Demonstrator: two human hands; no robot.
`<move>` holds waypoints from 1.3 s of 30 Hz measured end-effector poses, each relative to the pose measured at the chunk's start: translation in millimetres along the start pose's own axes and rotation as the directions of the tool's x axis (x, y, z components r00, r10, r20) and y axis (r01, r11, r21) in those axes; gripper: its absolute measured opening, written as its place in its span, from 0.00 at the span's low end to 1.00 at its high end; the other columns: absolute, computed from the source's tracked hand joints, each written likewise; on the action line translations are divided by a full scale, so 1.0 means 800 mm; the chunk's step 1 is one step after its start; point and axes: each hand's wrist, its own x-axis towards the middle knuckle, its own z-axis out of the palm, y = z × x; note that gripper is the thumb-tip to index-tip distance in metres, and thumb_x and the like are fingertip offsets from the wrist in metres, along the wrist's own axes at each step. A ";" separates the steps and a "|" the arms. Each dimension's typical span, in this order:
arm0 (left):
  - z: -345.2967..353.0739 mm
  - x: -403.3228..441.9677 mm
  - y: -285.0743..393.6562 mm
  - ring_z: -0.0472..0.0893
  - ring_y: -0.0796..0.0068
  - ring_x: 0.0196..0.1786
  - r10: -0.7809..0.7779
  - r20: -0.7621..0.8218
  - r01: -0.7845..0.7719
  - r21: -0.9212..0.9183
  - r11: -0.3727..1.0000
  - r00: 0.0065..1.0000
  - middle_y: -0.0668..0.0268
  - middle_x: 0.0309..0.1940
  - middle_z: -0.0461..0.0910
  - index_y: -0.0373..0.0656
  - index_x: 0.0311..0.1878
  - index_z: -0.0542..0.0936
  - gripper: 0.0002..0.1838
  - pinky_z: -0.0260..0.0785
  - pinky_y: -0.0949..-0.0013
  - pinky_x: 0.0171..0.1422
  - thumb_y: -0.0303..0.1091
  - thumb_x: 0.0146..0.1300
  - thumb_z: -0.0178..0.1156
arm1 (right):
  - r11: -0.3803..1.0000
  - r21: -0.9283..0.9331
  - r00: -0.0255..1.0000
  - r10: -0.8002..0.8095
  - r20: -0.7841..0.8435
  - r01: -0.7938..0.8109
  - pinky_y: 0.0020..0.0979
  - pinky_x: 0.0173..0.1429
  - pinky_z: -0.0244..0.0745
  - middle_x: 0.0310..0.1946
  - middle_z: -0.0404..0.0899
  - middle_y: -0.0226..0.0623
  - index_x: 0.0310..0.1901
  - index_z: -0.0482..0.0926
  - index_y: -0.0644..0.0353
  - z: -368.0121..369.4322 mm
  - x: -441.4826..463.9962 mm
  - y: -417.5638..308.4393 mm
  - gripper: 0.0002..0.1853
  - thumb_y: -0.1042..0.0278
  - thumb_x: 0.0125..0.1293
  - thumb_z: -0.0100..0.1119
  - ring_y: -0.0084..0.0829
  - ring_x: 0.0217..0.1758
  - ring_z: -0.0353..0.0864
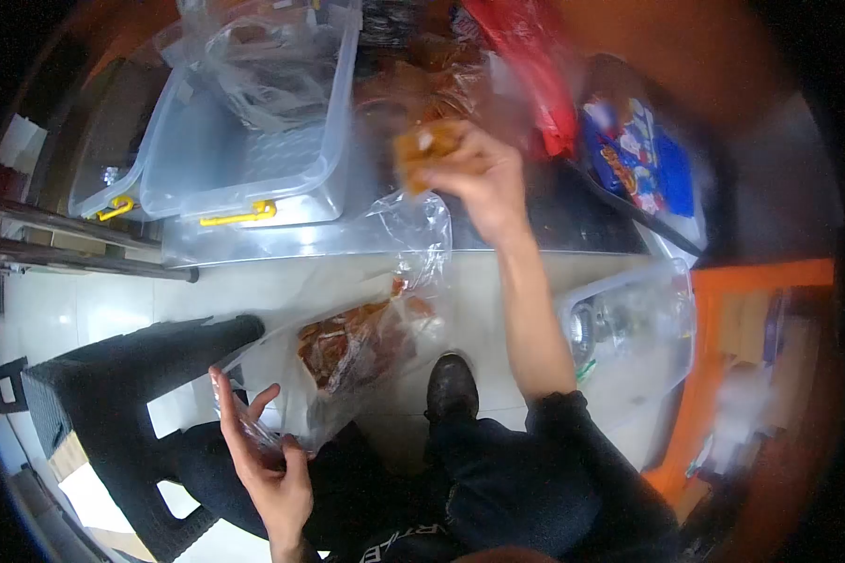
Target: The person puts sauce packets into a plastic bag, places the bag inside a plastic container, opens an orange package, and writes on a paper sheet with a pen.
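My right hand (474, 174) is raised over the edge of the metal table (300, 239), its fingers closed on a small amber-brown packet (418, 155). Low on the left, my left hand (263, 450) has its fingers wrapped around the gathered side of a large clear plastic bag (300, 403). Inside this bag lie reddish-brown pieces (347, 342), and its upper end reaches up to the table edge just below my right hand. The exact contents of the small packet are blurred.
A clear plastic bin (333, 169) with yellow latches stands at the upper left. Beyond lie a red bag (540, 84) and a blue packet (638, 155). Lower right is another clear bin (629, 328) beside an orange frame (709, 357). A black stool (94, 394) stands left.
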 end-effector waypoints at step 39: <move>0.005 0.000 0.003 0.71 0.55 0.69 -0.028 0.018 0.028 0.015 1.000 0.999 0.53 0.83 0.47 0.36 0.82 0.50 0.53 0.66 0.55 0.73 0.15 0.44 0.48 | 0.994 -0.105 0.865 -0.027 -0.502 -0.031 0.41 0.49 0.86 0.50 0.85 0.48 0.60 0.77 0.70 -0.170 0.128 0.181 0.19 0.64 0.77 0.52 0.45 0.50 0.88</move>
